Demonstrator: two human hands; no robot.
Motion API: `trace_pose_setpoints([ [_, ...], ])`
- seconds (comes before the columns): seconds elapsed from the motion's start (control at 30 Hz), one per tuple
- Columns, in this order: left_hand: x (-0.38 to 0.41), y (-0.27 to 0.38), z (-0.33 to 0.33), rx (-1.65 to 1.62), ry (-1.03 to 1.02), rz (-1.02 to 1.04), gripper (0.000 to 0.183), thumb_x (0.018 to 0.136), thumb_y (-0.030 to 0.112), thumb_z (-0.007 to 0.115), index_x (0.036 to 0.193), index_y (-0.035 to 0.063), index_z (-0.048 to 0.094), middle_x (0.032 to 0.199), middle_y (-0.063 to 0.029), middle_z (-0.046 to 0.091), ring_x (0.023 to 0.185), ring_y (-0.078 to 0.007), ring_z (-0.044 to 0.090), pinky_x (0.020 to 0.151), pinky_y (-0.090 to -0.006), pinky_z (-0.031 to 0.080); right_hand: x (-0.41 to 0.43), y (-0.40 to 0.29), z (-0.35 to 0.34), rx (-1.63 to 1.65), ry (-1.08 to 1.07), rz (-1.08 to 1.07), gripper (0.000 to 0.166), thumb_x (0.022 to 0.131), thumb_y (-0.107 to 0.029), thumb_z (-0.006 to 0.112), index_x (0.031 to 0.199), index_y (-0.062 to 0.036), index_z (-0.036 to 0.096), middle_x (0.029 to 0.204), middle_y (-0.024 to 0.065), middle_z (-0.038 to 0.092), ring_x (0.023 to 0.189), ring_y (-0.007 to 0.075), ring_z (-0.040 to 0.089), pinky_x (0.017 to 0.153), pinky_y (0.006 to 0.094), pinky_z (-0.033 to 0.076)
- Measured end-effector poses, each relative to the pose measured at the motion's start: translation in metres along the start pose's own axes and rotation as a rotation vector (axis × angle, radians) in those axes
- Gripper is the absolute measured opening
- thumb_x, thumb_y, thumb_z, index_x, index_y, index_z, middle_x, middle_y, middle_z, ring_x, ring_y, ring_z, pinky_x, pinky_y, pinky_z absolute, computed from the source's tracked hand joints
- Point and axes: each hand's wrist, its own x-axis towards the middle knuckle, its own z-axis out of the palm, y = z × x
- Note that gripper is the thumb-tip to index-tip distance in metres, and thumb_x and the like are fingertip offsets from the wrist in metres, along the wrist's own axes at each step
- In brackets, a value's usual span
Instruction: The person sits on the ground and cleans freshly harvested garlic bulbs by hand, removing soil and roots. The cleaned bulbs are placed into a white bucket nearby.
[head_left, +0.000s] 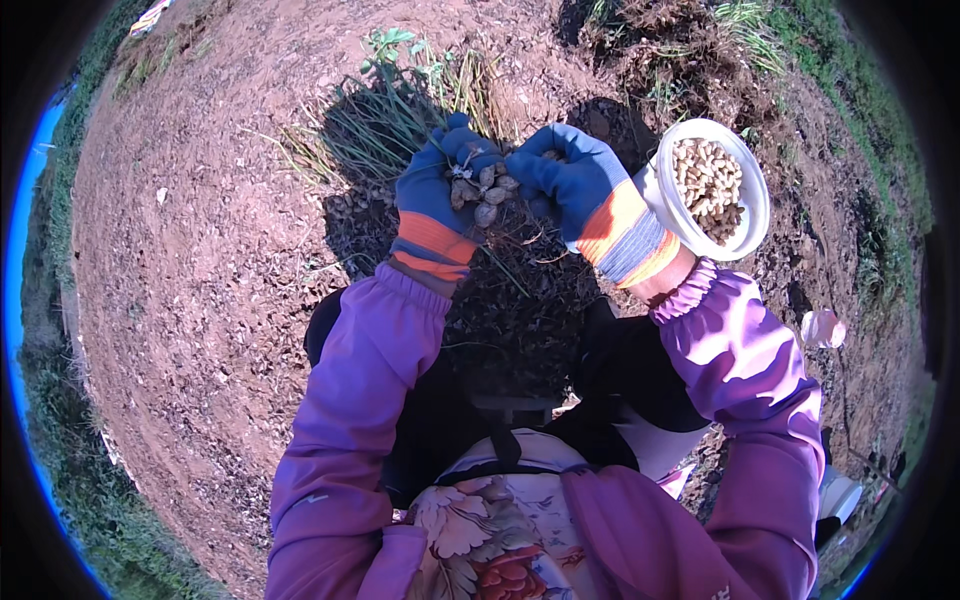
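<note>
My left hand (439, 187), in a blue glove with an orange cuff, grips a bunch of pulled peanut plants (382, 124) by the root end. Their green stems fan out beyond the fingers, towards the upper left. A cluster of peanut pods (487, 187) hangs between my two hands, with thin roots below it. Wearing a matching glove, my right hand (574, 176) has its fingers bent at the cluster's right side. A pod (553, 155) shows within its curled fingers. Right of this hand, a white plastic bucket (756, 217) holds many loose peanut pods (707, 187).
A heap of uprooted plants with soil-covered roots (660, 52) lies at the upper right. Dry reddish soil (187, 247) strewn with dead leaves spreads around me. Near the lower right rim is another white container (840, 495). Green growth (855, 97) borders the ground.
</note>
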Motion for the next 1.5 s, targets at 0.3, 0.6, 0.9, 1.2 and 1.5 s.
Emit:
trace_pose_setpoints([
  [0.3, -0.02, 0.006, 0.018, -0.007, 0.099, 0.036, 0.027, 0.091, 0.026, 0.043, 0.103, 0.002, 0.048, 0.065, -0.007, 0.048, 0.054, -0.0227, 0.05, 0.044, -0.0344, 0.042, 0.002, -0.011, -0.002, -0.676, 0.196, -0.498, 0.007, 0.08, -0.006, 0.062, 0.076, -0.0045, 0.057, 0.062, 0.0001, 0.054, 0.052, 0.0066, 0.046, 0.047, 0.0211, 0.037],
  [0.6, -0.025, 0.019, 0.015, 0.318, 0.07, 0.061, 0.023, 0.09, 0.027, 0.048, 0.085, 0.0048, 0.054, 0.068, -0.0074, 0.053, 0.059, -0.0242, 0.053, 0.052, -0.0375, 0.047, -0.013, -0.034, -0.004, -0.005, -0.057, -0.144, 0.015, 0.087, -0.009, 0.054, 0.099, -0.001, 0.058, 0.08, 0.0072, 0.062, 0.069, 0.0121, 0.059, 0.053, 0.0208, 0.047],
  [0.9, -0.018, 0.025, 0.007, 0.403, 0.09, 0.052, 0.025, 0.091, 0.025, 0.044, 0.085, 0.0026, 0.053, 0.074, -0.0117, 0.056, 0.066, -0.0256, 0.057, 0.057, -0.0392, 0.05, -0.02, -0.017, 0.007, -0.108, -0.161, -0.063, 0.02, 0.08, -0.013, 0.062, 0.095, -0.0011, 0.058, 0.077, 0.0054, 0.061, 0.063, 0.0098, 0.057, 0.056, 0.0207, 0.046],
  [1.2, -0.018, 0.017, 0.007, 0.346, 0.18, 0.085, 0.029, 0.092, 0.032, 0.044, 0.085, 0.0062, 0.055, 0.074, -0.0108, 0.058, 0.064, -0.0227, 0.056, 0.053, -0.0373, 0.047, -0.016, 0.011, 0.024, -0.683, -0.051, -0.303, 0.028, 0.077, -0.011, 0.062, 0.103, -0.0026, 0.055, 0.08, 0.0004, 0.059, 0.067, 0.0049, 0.051, 0.061, 0.0207, 0.043],
  [1.5, -0.014, 0.017, -0.006, 0.277, 0.3, 0.048, 0.027, 0.092, 0.03, 0.042, 0.091, 0.0082, 0.057, 0.071, -0.0094, 0.059, 0.053, -0.0251, 0.054, 0.051, -0.0402, 0.05, -0.011, 0.028, 0.032, -0.833, 0.027, -0.531, 0.029, 0.076, -0.008, 0.061, 0.103, -0.0035, 0.052, 0.084, 0.0029, 0.057, 0.072, 0.0074, 0.051, 0.064, 0.0222, 0.044],
])
